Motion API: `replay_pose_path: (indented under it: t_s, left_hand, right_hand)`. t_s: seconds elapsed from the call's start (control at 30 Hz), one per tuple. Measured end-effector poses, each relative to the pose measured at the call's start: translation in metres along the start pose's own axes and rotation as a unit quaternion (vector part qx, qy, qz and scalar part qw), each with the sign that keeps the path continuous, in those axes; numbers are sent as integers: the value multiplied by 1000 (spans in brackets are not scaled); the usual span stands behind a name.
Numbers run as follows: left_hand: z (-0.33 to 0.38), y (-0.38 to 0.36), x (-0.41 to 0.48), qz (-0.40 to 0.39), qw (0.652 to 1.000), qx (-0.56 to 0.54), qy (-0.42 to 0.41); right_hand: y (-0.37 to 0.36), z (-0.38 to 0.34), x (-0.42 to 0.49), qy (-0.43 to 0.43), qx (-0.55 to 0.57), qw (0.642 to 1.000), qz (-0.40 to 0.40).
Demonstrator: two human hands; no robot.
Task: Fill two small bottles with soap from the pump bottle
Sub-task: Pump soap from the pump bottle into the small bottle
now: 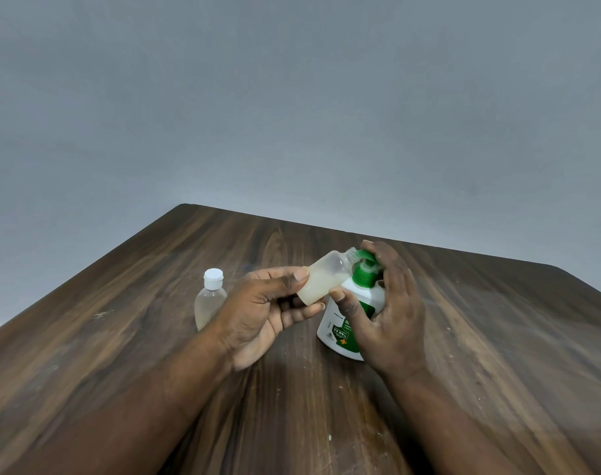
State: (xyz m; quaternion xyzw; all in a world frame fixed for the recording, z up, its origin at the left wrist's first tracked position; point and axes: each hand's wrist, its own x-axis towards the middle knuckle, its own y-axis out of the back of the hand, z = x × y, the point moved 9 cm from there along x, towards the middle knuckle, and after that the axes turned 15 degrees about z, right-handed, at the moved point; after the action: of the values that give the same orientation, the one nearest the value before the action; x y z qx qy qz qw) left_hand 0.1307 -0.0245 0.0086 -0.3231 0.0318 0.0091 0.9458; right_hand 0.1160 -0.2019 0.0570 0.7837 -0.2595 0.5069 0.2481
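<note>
On the dark wooden table [497, 337], at 9 o'clock from the hands, a capped bottle [210, 299] of clear plastic stands upright, apart from them. The left hand [258, 320] pinches the uncapped small bottle [326, 279] between thumb and fingertips. This bottle is tilted, neck toward 1 o'clock, with cloudy soap in its lower part. At its 5 o'clock stands the white pump bottle [340, 330], whose green label reads "99.99%". The right hand [391, 303] hides the rest, its fingers curled over the green pump head [362, 274] and its thumb across the front.
</note>
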Motion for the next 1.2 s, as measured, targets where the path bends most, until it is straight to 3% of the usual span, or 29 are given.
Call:
replay_pose_path:
  t_s: [1.2]
  left_hand:
    - [0,2,2,2,1000,-7,-2]
  right_hand:
    - [-3,2,-2,-5,-11,1000,3]
